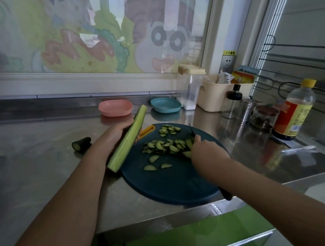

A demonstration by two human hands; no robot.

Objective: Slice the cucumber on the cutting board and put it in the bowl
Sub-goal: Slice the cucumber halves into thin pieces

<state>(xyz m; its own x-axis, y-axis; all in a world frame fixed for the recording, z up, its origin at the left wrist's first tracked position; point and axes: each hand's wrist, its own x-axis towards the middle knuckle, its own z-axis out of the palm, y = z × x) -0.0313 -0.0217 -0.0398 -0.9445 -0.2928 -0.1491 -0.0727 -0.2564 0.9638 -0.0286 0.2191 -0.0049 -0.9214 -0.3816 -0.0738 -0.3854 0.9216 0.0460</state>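
Hiding most of the knife (225, 194), right hand (207, 154) covers slices (162, 145).

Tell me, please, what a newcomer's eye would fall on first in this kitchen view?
The long cucumber half stands out first, gripped by the left hand and held tilted at the left edge of the round dark cutting board. Next comes the pile of cucumber slices in the board's middle, where the right hand rests on it. Behind, a big colourful cartoon picture fills the window.
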